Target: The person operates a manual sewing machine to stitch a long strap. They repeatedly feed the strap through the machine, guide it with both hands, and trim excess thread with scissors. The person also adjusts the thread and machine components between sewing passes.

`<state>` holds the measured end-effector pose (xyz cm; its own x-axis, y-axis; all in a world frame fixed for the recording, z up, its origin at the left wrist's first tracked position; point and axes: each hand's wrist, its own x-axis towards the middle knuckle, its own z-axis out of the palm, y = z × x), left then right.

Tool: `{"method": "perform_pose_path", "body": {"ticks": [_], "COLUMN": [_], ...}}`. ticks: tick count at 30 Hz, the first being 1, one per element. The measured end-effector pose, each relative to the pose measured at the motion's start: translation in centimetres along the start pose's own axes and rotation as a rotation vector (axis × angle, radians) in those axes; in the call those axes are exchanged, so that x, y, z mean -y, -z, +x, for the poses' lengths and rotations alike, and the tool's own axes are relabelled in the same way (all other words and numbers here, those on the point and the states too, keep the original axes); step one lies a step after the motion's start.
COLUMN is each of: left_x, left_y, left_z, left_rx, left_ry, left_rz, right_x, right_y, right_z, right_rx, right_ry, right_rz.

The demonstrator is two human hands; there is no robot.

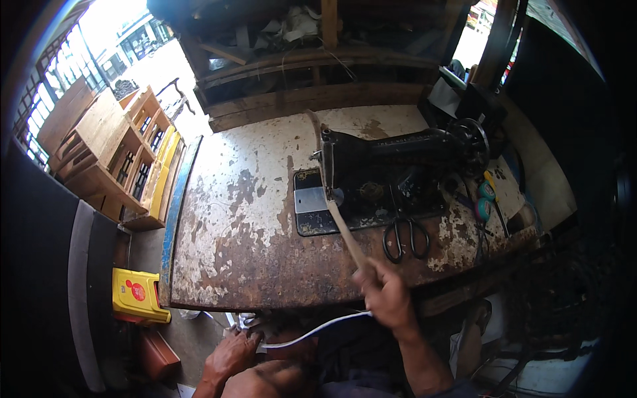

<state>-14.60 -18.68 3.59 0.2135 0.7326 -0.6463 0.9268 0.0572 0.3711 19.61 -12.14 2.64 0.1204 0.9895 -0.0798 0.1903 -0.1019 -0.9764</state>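
My right hand (387, 296) is closed around the near end of a long tan strip (346, 231). The strip runs from my fingers to the needle area of a black sewing machine (398, 149), and more of it shows behind the machine's head. A thin white strip (317, 330) sags between my two hands, below the table's front edge. At its other end, my left hand (233, 353) has its fingers bent over the white strip, low by my lap. Black-handled scissors (405, 240) lie on the table, right of the tan strip, their blades over the machine bed.
The worn table (225, 268) has peeling white paint and a blue left edge (178, 222). Teal round items (486, 200) and a screwdriver-like tool lie at its right. A yellow stool (138, 295) and wooden shelving (129, 149) stand left. Wooden shelves (279, 76) rise behind.
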Motion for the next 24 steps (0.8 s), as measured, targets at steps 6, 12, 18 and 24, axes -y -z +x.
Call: {"method": "perform_pose_path", "body": {"ticks": [6, 12, 18, 24], "left_x": [-8.1, -13.4, -12.9, -12.7], "left_y": [5.2, 2.3, 0.3, -0.5], "left_z": [3.7, 10.6, 11.8, 11.8], "left_rx": [-0.044, 0.117, 0.24, 0.328], "left_ry": [-0.534, -0.216, -0.108, -0.106], "left_rz": [-0.308, -0.933, -1.243, -1.49], "right_x": [0.2, 0.8, 0.9, -0.1], "right_y": [-2.0, -2.5, -2.4, 0.5], "right_z": [-6.1, -8.1, -9.7, -3.5], "right_rx": [-0.119, -0.168, -0.034, -0.147], "right_ry": [0.11, 0.291, 0.358, 0.497], "right_rz": [-0.39, -0.594, -0.592, -0.53]}}
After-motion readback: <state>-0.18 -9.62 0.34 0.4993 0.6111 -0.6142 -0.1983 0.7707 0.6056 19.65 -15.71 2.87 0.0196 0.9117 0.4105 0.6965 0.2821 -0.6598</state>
